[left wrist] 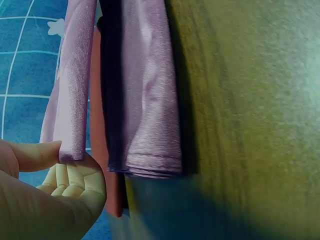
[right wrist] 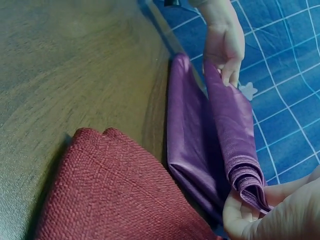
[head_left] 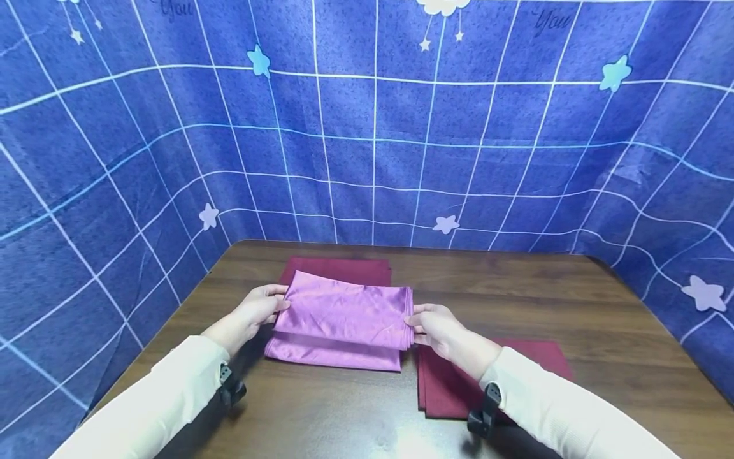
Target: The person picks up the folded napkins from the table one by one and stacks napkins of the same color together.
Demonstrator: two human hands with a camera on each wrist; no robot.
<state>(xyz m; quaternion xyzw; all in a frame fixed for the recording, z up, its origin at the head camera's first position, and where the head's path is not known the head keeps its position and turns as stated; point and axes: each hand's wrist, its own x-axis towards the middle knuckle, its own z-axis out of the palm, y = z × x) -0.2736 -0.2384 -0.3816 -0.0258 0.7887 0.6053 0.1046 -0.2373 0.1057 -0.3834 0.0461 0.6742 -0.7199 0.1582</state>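
Observation:
A folded, shiny purple cloth is held up between both hands, tilted above the table. My left hand pinches its left edge between thumb and fingers. At the other end, my right hand grips the layered right edge, whose stacked folds show in the right wrist view. Underneath lies more folded purple cloth on the table, apart from the held part at its near side. Whether the two are joined I cannot tell.
Behind the purple cloth lies a folded dark red cloth, partly covered. Another folded dark red cloth sits under my right forearm. The brown wooden table ends at a blue gridded curtain with stars.

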